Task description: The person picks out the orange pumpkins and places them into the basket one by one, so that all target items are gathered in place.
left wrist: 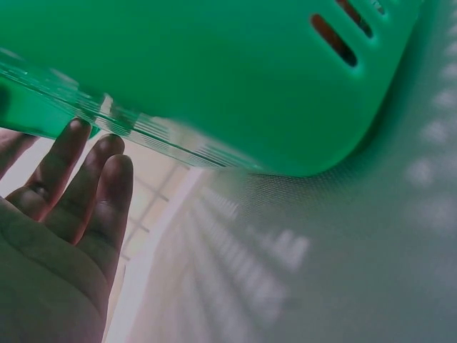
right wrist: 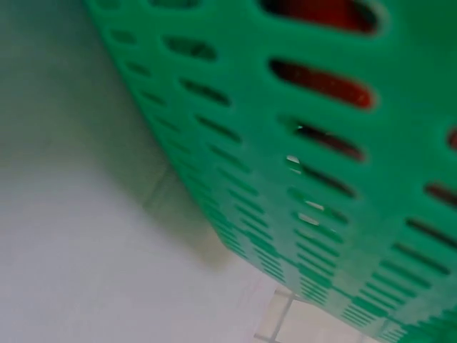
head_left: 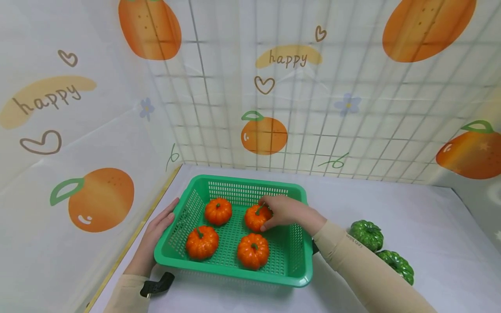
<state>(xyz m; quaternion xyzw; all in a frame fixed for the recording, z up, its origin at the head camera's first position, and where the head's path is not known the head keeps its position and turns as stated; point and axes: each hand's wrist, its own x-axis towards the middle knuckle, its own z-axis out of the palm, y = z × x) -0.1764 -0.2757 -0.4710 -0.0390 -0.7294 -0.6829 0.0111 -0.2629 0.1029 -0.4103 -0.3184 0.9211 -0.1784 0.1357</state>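
A green plastic basket holds several small orange pumpkins, among them one at the back left, one at the front left and one at the front right. My right hand reaches over the right rim and grips the back-right pumpkin, thumb on its near side and fingers on its far side. My left hand lies along the basket's left outer side with fairly straight fingers; the left wrist view shows its fingertips at the basket wall. In the right wrist view, the slotted wall hides that hand.
Two green pumpkins, one farther back and one nearer, sit on the white table right of the basket, beside my right forearm. A printed sheet over a wire grid stands behind; another printed wall borders the left.
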